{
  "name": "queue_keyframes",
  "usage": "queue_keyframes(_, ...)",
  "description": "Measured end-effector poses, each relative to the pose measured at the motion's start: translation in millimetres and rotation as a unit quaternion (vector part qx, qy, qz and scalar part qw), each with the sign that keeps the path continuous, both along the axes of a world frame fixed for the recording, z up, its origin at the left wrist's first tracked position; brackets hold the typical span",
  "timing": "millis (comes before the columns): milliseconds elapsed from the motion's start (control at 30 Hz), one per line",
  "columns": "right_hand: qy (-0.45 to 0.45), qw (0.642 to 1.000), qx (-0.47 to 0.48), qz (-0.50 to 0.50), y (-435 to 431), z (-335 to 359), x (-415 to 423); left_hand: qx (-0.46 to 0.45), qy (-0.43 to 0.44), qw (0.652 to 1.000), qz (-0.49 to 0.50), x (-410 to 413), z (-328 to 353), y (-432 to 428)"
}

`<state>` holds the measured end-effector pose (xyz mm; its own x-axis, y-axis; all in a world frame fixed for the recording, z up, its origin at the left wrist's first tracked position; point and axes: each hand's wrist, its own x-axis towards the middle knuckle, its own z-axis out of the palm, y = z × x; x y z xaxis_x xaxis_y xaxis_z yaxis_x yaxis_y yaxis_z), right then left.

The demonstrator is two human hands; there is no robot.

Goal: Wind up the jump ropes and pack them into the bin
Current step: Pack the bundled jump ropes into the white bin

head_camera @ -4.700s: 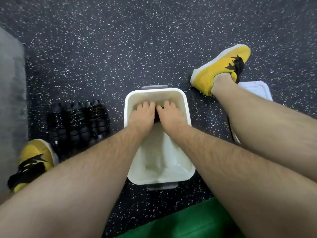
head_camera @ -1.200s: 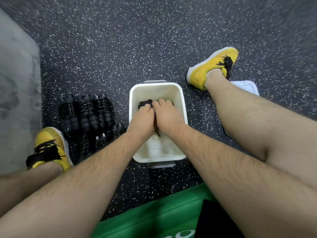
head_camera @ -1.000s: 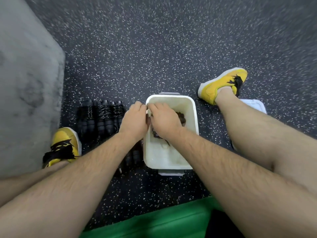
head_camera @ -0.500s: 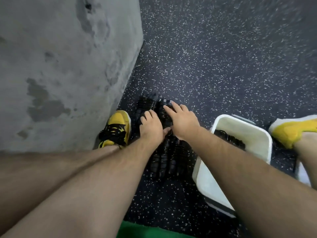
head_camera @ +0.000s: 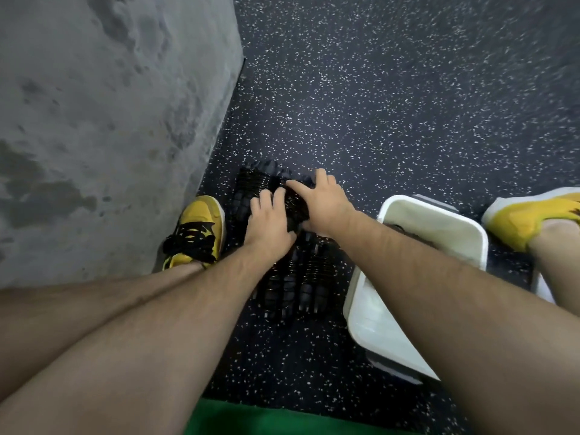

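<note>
On the speckled dark floor (head_camera: 392, 98), a pile of black jump ropes (head_camera: 295, 277) is laid between a yellow shoe (head_camera: 196, 233) on the left and a white bin (head_camera: 439, 237) on the right. Both hands are placed on the far part of the pile. The left hand (head_camera: 270, 224) is curled onto a wound bundle; the right hand (head_camera: 320, 199) is spread over it, fingers bent around it. Something dark is seen inside the bin. A grey wall (head_camera: 94, 120) is seen at far left.
</note>
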<state>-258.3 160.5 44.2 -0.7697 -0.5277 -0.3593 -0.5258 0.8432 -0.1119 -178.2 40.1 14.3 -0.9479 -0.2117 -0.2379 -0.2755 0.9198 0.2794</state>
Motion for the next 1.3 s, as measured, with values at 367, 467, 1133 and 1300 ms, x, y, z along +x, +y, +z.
queue_keyframes(367, 0.081, 0.993, -0.067, -0.060, 139, 82, 56, 0.088, 0.071, 0.955, -0.276, 3, 89, 68)
queue_keyframes(467, 0.050, 0.993, -0.065, -0.087, 184, 87, 83, 0.104, 0.035, 0.939, -0.325, 15, 94, 101)
queue_keyframes(1133, -0.116, 0.974, 0.029, -0.191, 208, -7, 147, -0.046, -0.132, 0.913, -0.383, 54, 4, 196)
queue_keyframes(1300, -0.104, 0.974, 0.040, -0.198, 205, -22, 149, -0.076, -0.138, 0.913, -0.375, 61, -7, 201)
